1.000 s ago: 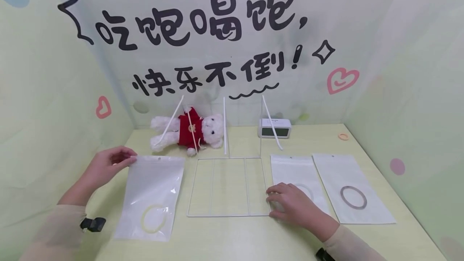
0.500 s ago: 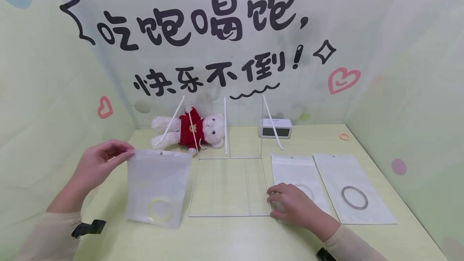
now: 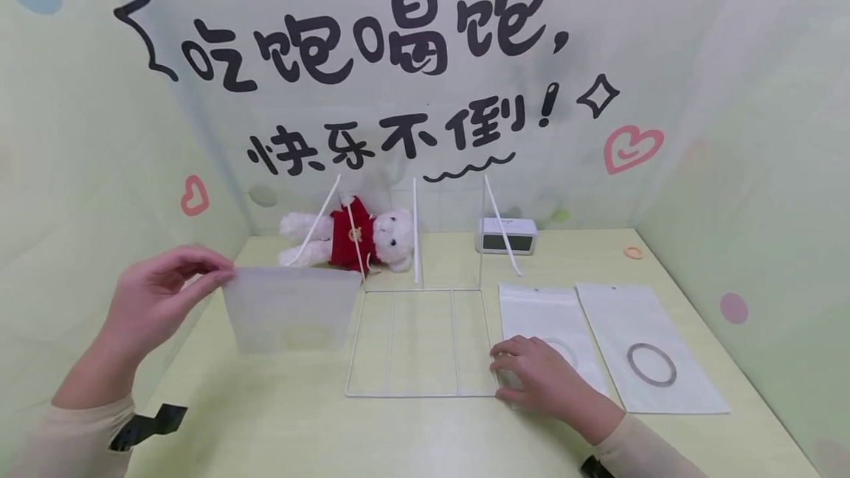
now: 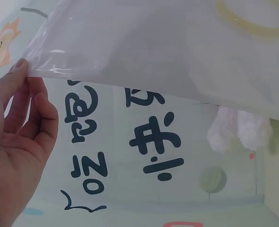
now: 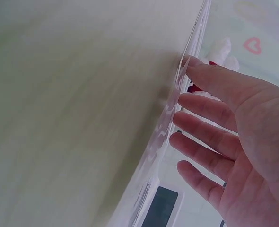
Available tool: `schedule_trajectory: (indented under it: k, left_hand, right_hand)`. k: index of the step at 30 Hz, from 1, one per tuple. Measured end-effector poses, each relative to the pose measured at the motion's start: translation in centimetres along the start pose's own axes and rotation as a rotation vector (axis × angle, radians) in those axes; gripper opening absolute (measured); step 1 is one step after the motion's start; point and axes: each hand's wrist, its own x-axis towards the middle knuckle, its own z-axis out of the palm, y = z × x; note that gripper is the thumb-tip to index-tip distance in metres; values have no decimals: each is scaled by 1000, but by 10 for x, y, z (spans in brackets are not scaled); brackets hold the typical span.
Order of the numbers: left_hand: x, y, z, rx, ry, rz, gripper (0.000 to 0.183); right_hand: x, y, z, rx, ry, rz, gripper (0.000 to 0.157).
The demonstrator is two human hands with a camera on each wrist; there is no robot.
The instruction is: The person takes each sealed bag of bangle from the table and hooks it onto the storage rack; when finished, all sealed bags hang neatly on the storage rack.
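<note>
My left hand (image 3: 149, 305) pinches the top left corner of a frosted zip bag (image 3: 288, 301) between thumb and fingers. The bag hangs above the table, tilted so its lower end points away. Through it shows a yellow ring (image 4: 243, 27) in the left wrist view. My right hand (image 3: 551, 382) rests with loosely bent fingers on a second bag (image 3: 534, 308), fingertips at the right edge of a white wire rack (image 3: 425, 395). It partly hides that bag and the pale ring inside. In the right wrist view the fingers (image 5: 201, 120) are spread along the bag's edge.
Rightmost lies another bag (image 3: 617, 316) with a brown-grey ring (image 3: 630, 361). The rack's upright prongs (image 3: 416, 234) stand at the back. Behind them are a plush bear in red (image 3: 355, 234) and a digital clock (image 3: 507, 236). A small orange ring (image 3: 633, 251) lies back right.
My left hand has drawn back leftward and raised the bag off the table, tilting it until its face looks foreshortened. The right hand stays where it was.
</note>
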Motion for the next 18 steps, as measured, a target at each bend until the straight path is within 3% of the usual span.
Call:
schedule_trajectory:
  k: [18]
  left_hand:
    - [20,24,2,-185,16,112,19]
  right_hand:
    - [-2,3,1,-11,40,-29,32]
